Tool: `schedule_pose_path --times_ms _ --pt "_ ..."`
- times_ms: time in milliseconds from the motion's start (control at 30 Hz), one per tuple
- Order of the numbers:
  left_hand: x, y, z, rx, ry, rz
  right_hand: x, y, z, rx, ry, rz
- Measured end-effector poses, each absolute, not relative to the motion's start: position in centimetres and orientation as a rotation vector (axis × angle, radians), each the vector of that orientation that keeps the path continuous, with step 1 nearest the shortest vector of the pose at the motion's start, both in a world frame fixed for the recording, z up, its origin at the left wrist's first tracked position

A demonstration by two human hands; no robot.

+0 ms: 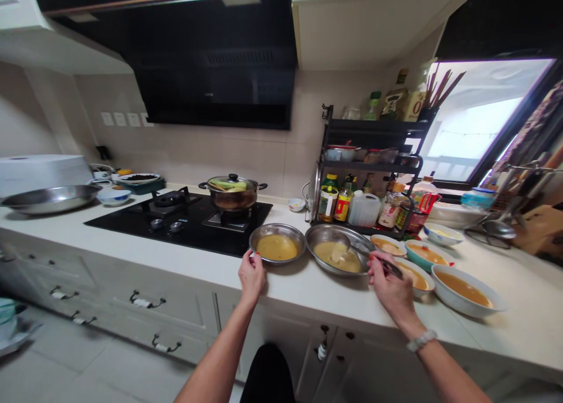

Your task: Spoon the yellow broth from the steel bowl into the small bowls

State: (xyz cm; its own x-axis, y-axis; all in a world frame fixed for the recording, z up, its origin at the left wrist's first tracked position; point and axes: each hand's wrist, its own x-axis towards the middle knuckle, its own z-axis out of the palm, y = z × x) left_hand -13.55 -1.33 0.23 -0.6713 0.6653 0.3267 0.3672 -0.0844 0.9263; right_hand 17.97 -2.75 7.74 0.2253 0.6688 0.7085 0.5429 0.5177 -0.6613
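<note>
Leftward, a ladle (359, 251) extends from right grip (391, 287).

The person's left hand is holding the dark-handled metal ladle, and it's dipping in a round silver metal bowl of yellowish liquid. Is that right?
Not quite: the hand is wrong. The head view shows the right hand holding the dark-handled metal ladle. It does dip in a round silver metal bowl of yellowish liquid.

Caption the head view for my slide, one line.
Left hand holding one metal bowl by its edge, right hand holding a ladle in a second metal bowl, beside four filled bowls.
</note>
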Motion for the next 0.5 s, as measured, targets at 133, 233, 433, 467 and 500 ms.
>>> schedule_pose_path --times_ms 133,233,433,467,500 --pt "-13.9 -0.8 0.1 1.011 1.875 1.85 17.7 -4.0 7.6 -0.917 -1.663 -0.178" --pt "-14.0 0.0 0.0 0.882 1.786 1.905 16.6 -4.7 7.5 -0.846 -1.68 -0.155" --pt "-13.4 1.0 0.5 0.66 1.442 2.02 12.3 -5.1 6.2 -0.826 -1.529 0.315" --pt "-13.3 1.1 0.7 0.632 1.375 2.032 11.5 -4.9 5.9 -0.831 -1.513 0.374" --pt "-13.2 1.1 0.8 0.611 1.316 2.041 10.8 -4.7 5.6 -0.84 -1.496 0.424"
